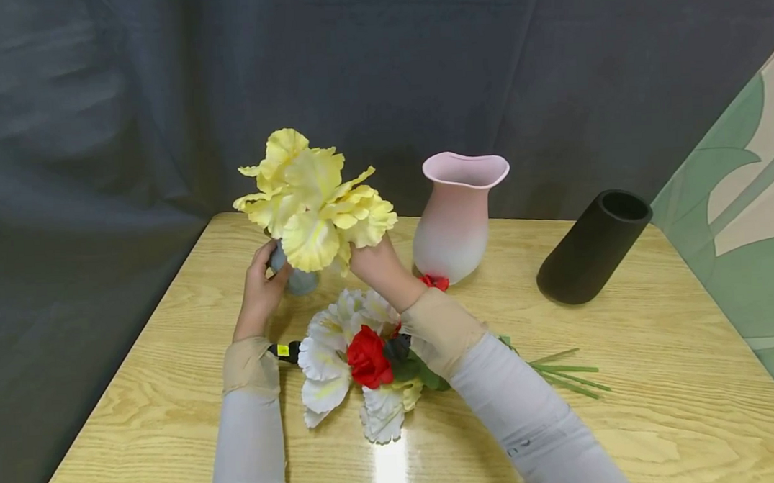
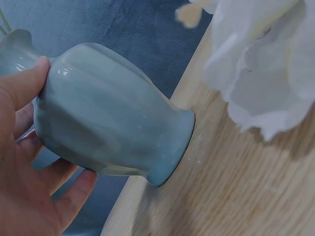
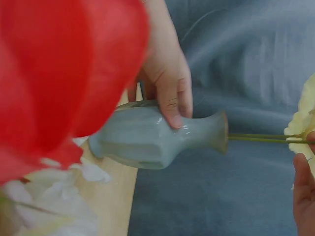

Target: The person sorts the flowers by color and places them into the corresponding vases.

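Note:
A small blue-grey ceramic vase [image 1: 303, 282] stands toward the table's back left, largely hidden by blossoms in the head view. My left hand [image 1: 263, 286] grips it around the neck and shoulder, thumb on one side. Its ribbed body [image 2: 108, 110] fills much of the left wrist view, base at the wood. Large yellow artificial flowers [image 1: 314, 201] rise above the vase. Their thin green stems [image 3: 261, 138] run into its mouth in the right wrist view. My right hand [image 1: 381, 265] holds them just beneath the blossoms, most of its fingers hidden behind petals.
White flowers [image 1: 321, 370] and a red rose [image 1: 369, 357] lie in front, under my right forearm, with green stems [image 1: 571, 372] pointing right. Behind are a pink-and-white vase [image 1: 454, 228] and a slanted black vase [image 1: 591, 250]. A black item with a yellow label [image 1: 284, 351] lies by my left wrist.

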Demonstrator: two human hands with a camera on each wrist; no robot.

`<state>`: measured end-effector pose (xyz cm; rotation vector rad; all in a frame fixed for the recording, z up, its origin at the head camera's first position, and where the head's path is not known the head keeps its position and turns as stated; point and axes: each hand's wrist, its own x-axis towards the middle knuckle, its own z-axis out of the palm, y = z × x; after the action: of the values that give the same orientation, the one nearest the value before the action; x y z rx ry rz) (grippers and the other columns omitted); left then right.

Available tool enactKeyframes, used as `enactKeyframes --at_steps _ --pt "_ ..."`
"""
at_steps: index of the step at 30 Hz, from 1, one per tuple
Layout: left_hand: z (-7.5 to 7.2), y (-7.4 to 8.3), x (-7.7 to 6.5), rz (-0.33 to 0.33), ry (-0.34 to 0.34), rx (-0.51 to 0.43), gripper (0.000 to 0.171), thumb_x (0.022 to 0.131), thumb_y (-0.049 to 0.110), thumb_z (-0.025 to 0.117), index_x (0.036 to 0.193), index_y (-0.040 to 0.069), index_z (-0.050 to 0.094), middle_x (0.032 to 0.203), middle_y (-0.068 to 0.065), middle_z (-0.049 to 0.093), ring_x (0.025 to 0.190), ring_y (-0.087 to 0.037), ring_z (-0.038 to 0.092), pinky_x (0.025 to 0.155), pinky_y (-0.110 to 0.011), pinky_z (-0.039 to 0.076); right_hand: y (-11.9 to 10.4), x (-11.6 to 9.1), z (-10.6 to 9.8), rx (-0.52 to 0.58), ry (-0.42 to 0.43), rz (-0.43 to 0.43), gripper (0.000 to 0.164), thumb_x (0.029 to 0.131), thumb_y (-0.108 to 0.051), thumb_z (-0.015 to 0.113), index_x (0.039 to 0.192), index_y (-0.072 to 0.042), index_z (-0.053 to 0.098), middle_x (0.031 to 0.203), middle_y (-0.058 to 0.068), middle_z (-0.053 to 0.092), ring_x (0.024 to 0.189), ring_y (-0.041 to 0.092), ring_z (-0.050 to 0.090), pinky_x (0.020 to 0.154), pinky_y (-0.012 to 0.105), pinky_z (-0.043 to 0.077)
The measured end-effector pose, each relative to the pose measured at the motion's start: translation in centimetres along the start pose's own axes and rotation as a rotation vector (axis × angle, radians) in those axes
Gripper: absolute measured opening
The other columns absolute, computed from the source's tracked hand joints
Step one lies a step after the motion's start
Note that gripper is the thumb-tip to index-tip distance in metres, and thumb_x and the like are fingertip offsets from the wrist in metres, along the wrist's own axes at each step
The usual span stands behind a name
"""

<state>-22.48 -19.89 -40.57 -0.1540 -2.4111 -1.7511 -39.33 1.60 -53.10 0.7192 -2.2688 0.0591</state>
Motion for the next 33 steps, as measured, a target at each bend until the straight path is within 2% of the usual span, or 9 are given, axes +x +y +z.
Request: enactKeyframes --at_steps 4,7,9,13,16,18,22,26,33 --pt "0.2 0.0 -0.1 -0.003 0.004 -0.007 0.055 0.103 0.009 0.051 0.153 0.000 0.031 0.154 -0.023 0.032 0.142 -0.038 0.034 0.112 -0.059 0.037 0.4 0.2 1.5 0.167 0.008 0.106 0.046 0.107 -0.021 0.033 0.152 -0.010 0.034 0.143 0.006 0.048 0.134 0.019 0.043 0.104 0.041 0.045" --pt "0.2 0.0 0.0 -0.003 0.007 -0.006 0.056 0.103 0.015 0.054 0.153 0.001 0.033 0.155 -0.022 0.032 0.144 -0.038 0.032 0.113 -0.058 0.037 -0.2 0.6 -2.4 0.221 0.035 0.132 0.046 0.107 -0.020 0.025 0.150 -0.008 0.035 0.141 0.009 0.049 0.133 0.019 0.045 0.104 0.040 0.045" --pt "0.1 0.0 0.1 0.002 0.013 -0.004 0.057 0.102 0.016 0.055 0.153 0.000 0.033 0.155 -0.022 0.032 0.145 -0.038 0.032 0.113 -0.058 0.037 -1.2 1.2 -7.7 0.318 0.016 0.174 0.043 0.108 -0.018 0.025 0.145 -0.006 0.041 0.135 0.010 0.053 0.128 0.019 0.049 0.102 0.036 0.046" --pt "0.1 -0.1 0.2 0.014 0.023 -0.003 0.056 0.102 0.013 0.056 0.151 -0.003 0.035 0.151 -0.025 0.034 0.143 -0.040 0.033 0.113 -0.059 0.037 -3.8 3.6 -21.4 0.866 -0.025 0.371 0.027 0.103 -0.007 0.048 0.124 0.004 0.062 0.121 0.018 0.065 0.098 0.022 0.064 0.082 0.030 0.054" --pt "0.2 -0.1 0.1 0.015 0.022 -0.011 0.052 0.102 0.009 0.055 0.149 -0.006 0.036 0.149 -0.026 0.035 0.141 -0.040 0.035 0.112 -0.059 0.038 -4.6 4.4 -28.0 1.174 -0.010 0.509 0.016 0.095 0.001 0.061 0.106 0.012 0.065 0.109 0.027 0.067 0.088 0.030 0.065 0.071 0.025 0.054" --pt "0.3 -0.1 -0.1 0.013 0.021 -0.020 0.052 0.102 0.006 0.053 0.149 -0.006 0.036 0.149 -0.026 0.035 0.141 -0.038 0.035 0.112 -0.059 0.038 -4.2 3.8 -29.4 1.178 -0.001 0.518 0.018 0.093 0.002 0.063 0.107 0.014 0.063 0.109 0.028 0.067 0.104 0.032 0.065 0.076 0.022 0.056" --pt "0.3 -0.1 0.0 0.026 0.025 -0.018 0.047 0.101 0.005 0.054 0.145 -0.006 0.041 0.145 -0.025 0.038 0.137 -0.036 0.038 0.110 -0.058 0.041 -2.1 1.8 -30.7 1.172 0.038 0.483 0.025 0.094 0.002 0.063 0.119 0.006 0.065 0.118 0.022 0.069 0.110 0.030 0.065 0.080 0.026 0.059" --pt "0.2 0.0 0.2 0.047 0.028 -0.006 0.048 0.101 0.008 0.056 0.144 -0.007 0.040 0.143 -0.026 0.040 0.137 -0.037 0.039 0.109 -0.059 0.041 -0.1 -0.6 -32.6 1.179 0.066 0.447 0.022 0.096 -0.001 0.062 0.116 0.003 0.067 0.118 0.019 0.069 0.107 0.020 0.065 0.080 0.026 0.059" --pt "0.1 0.2 0.2 0.028 0.021 0.012 0.052 0.101 0.012 0.057 0.146 -0.008 0.038 0.146 -0.026 0.038 0.139 -0.037 0.037 0.109 -0.058 0.041 1.1 -5.0 -36.0 1.095 0.017 0.512 0.018 0.096 -0.003 0.062 0.112 -0.002 0.071 0.110 0.003 0.071 0.097 0.009 0.062 0.065 0.018 0.052"
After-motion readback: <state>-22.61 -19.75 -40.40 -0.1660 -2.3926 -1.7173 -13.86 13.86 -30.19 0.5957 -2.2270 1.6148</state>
